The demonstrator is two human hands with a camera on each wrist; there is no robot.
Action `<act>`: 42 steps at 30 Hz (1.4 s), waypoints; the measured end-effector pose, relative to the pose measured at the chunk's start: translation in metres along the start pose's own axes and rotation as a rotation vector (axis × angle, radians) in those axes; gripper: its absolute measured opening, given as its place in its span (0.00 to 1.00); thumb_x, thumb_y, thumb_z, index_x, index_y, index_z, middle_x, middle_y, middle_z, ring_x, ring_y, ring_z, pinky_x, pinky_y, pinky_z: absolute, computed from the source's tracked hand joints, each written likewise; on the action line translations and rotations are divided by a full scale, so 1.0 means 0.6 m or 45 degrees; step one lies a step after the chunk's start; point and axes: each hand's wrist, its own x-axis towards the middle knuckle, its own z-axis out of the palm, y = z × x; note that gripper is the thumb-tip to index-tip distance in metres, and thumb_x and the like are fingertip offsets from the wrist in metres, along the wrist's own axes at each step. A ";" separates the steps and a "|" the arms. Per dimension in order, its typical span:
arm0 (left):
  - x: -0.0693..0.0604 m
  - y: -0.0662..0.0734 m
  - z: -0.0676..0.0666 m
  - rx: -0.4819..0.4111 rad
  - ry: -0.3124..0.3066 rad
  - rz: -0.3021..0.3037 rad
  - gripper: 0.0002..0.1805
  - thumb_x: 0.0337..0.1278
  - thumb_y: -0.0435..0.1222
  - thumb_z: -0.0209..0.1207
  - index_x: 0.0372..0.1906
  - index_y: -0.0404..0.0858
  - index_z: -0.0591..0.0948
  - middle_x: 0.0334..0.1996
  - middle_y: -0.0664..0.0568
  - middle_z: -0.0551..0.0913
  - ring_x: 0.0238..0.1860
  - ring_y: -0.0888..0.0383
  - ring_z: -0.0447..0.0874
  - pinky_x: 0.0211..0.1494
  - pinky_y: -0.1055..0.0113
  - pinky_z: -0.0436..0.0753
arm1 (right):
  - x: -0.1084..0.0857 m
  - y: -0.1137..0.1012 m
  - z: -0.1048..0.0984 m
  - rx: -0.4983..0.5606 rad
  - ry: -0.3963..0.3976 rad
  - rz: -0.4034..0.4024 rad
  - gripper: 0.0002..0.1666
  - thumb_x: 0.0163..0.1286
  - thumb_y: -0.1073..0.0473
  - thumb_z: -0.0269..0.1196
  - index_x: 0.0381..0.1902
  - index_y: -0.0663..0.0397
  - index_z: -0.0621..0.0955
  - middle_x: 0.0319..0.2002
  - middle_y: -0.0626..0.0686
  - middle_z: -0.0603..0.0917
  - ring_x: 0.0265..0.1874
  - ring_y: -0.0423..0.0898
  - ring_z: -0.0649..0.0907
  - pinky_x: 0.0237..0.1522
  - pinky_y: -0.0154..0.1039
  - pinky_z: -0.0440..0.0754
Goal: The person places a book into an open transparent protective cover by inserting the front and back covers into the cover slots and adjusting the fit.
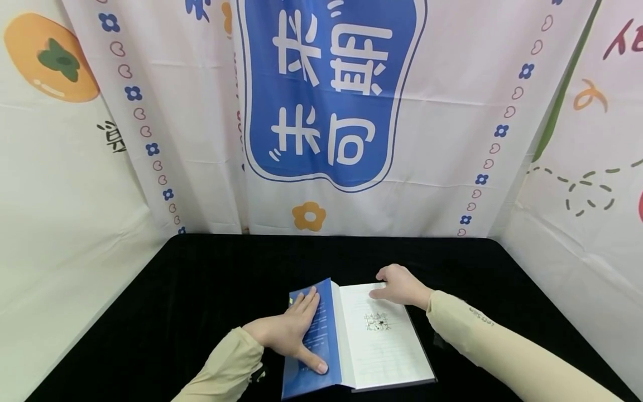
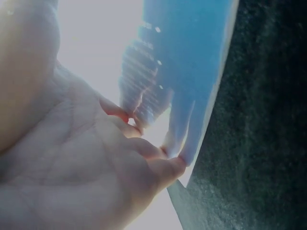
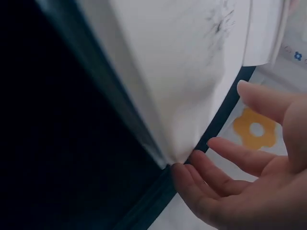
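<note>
Black cloth covers the table (image 1: 211,290) in front of you, and white printed curtains (image 1: 201,145) hang round it, the far one bearing a large blue panel (image 1: 321,92) above an orange flower. Your book (image 1: 397,360) lies opened at the near side of the table, a little right of the middle, with its blue cover (image 1: 311,385) turned over to the left and its white page (image 1: 412,357), marked by a small dark sketch (image 1: 378,322), facing up on the right. Your left hand (image 1: 293,332) lies across the cover with its thumb spread wide toward the near edge; the other fingers reach to the far part, and the left wrist view shows their tips touching the cover, slightly apart. Your right hand (image 1: 402,287) is at the page's far right corner: the thumb and index finger stand well apart, pinching nothing, while the curved fingers beside them meet the corner. Whether any fingertip is under the leaf, you cannot tell from here. By the look of it, you are at the step of leafing through the book, with one hand steadying the cover and the other finding a corner. Next, you probably want to close thumb and finger on one leaf, lift it and carry it left, pressing the cover so it does not spring back; taking several leaves together is the likely slip.
</note>
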 end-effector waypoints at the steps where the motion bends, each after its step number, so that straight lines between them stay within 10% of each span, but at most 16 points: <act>1: 0.000 0.000 0.000 -0.002 -0.003 -0.001 0.74 0.39 0.68 0.68 0.77 0.31 0.39 0.77 0.37 0.32 0.74 0.35 0.30 0.72 0.43 0.48 | 0.000 0.005 0.000 -0.006 -0.010 0.011 0.27 0.61 0.55 0.72 0.50 0.72 0.81 0.49 0.62 0.83 0.52 0.57 0.81 0.52 0.52 0.79; 42: -0.002 0.000 -0.002 -0.005 -0.042 -0.045 0.73 0.41 0.69 0.66 0.78 0.34 0.38 0.77 0.40 0.32 0.75 0.37 0.29 0.72 0.42 0.47 | 0.020 0.007 0.005 -0.195 -0.189 0.183 0.33 0.50 0.41 0.78 0.40 0.62 0.80 0.35 0.53 0.74 0.36 0.50 0.73 0.40 0.46 0.76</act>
